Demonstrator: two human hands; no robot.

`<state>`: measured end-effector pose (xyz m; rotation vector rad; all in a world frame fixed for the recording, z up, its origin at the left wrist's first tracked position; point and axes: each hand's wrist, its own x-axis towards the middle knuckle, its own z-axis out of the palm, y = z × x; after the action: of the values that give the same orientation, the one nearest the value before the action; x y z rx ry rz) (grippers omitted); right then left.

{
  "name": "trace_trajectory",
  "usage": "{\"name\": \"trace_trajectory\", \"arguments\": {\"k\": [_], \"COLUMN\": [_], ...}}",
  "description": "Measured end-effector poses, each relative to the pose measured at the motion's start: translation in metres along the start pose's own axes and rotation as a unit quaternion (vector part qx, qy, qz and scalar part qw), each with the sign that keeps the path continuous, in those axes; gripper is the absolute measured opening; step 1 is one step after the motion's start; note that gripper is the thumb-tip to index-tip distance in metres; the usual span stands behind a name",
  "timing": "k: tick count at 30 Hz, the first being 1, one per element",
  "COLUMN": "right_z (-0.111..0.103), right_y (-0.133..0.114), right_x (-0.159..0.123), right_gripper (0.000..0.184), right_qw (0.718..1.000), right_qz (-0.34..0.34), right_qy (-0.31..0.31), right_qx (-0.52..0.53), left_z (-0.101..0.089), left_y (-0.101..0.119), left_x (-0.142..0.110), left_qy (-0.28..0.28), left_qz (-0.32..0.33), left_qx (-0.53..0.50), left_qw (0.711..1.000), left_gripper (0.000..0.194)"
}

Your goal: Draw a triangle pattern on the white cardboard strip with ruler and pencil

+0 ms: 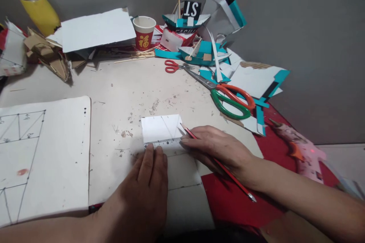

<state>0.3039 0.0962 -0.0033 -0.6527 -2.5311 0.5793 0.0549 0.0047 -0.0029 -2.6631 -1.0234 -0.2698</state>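
Observation:
A small white piece of card with thin slanted pencil lines lies in front of me. Along its near edge runs a narrow pale strip with black marks; whether it is a ruler I cannot tell. My left hand rests with its fingers extended, their tips pressing on the strip. In my right hand is a red pencil, its point close to the card's right edge. The right fingertips also reach the strip's right end. Below the strip, a larger sheet with a drawn line is partly covered by my left hand.
A sheet with drawn triangles lies left. Large scissors, small red-handled scissors and card scraps lie right. At the back stand a paper cup and card boats. A pink glue gun lies far right.

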Motion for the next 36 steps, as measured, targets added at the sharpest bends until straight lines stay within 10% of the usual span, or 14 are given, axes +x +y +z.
{"name": "trace_trajectory", "arguments": {"k": [22, 32, 36], "right_z": [-0.007, -0.01, -0.004], "right_y": [-0.007, -0.022, -0.01], "right_x": [0.008, 0.038, 0.03], "right_gripper": [0.042, 0.021, 0.023], "right_qw": [0.999, 0.974, 0.987], "right_qz": [-0.024, 0.177, 0.11], "right_qy": [-0.012, 0.121, 0.119], "right_qx": [-0.022, 0.077, 0.018], "left_z": [0.001, 0.013, 0.019], "left_y": [-0.003, -0.002, -0.003], "left_x": [0.002, -0.001, -0.004], "left_qy": [0.009, 0.062, 0.077], "left_qz": [-0.006, -0.032, -0.025], "left_qx": [-0.019, -0.03, -0.035], "left_qw": [1.0, 0.997, 0.996], "left_gripper": [0.047, 0.04, 0.041]}}
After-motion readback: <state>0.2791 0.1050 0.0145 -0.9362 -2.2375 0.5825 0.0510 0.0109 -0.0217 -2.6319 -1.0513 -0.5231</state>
